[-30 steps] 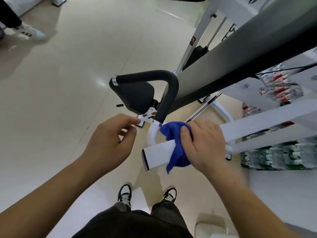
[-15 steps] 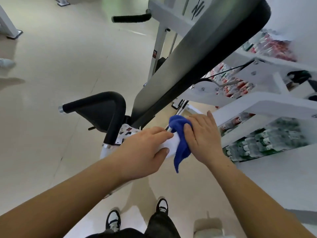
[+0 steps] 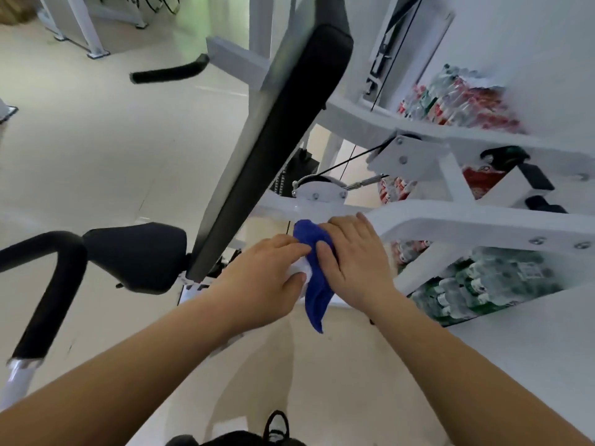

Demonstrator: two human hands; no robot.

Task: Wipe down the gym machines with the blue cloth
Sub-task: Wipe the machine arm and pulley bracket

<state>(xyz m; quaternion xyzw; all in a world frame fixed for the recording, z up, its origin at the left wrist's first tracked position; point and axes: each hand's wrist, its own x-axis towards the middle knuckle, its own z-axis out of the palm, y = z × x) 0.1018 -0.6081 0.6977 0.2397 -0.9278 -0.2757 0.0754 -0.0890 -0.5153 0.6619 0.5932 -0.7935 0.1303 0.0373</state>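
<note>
Machine frame (image 3: 450,220), white and cable-rigged, fills the right side, its long black back pad (image 3: 283,130) slanting above a black seat (image 3: 138,255). Shrink-wrapped bottle packs (image 3: 489,281) sit behind the frame. Left hand (image 3: 264,284) wraps a closed grip round the end of the white bar (image 3: 301,272), steadying it. Right hand (image 3: 354,262) lies just beside it, grip curled over the blue cloth (image 3: 314,284), which is bunched on the bar with 1 tail hanging below. Wiping this bar looks underway; next, the cloth likely needs sliding rightward along the beam under firm pressure.
</note>
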